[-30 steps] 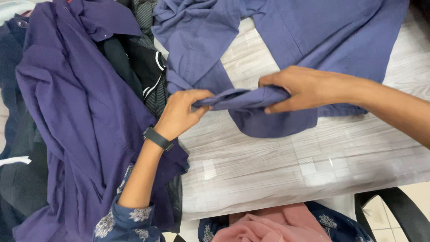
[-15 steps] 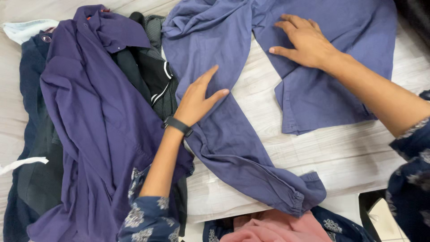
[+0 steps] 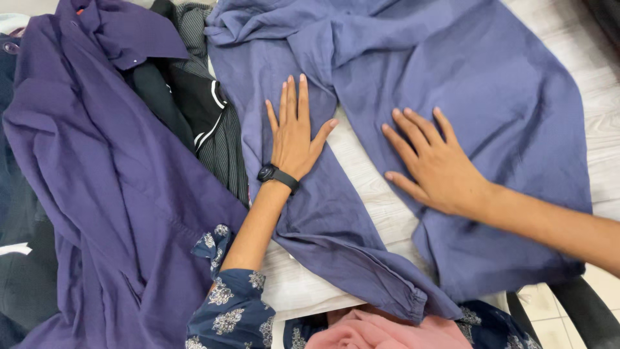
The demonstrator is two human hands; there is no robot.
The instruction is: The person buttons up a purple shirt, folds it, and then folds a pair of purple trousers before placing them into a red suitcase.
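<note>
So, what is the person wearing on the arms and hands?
The left hand is bare, with a black wristband like a watch at the wrist. A dark blue sleeve with a pale floral print is pushed up toward the elbow. The right hand and forearm are bare; no sleeve shows there.

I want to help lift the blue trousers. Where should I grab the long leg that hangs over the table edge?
Probably at the gathered cuff of the blue trousers, coming from the near edge of the table. That end is bunched thick, lies free at the edge, and no hand covers it. The left hand lies flat higher up that leg, and the right hand on the other leg.
</note>
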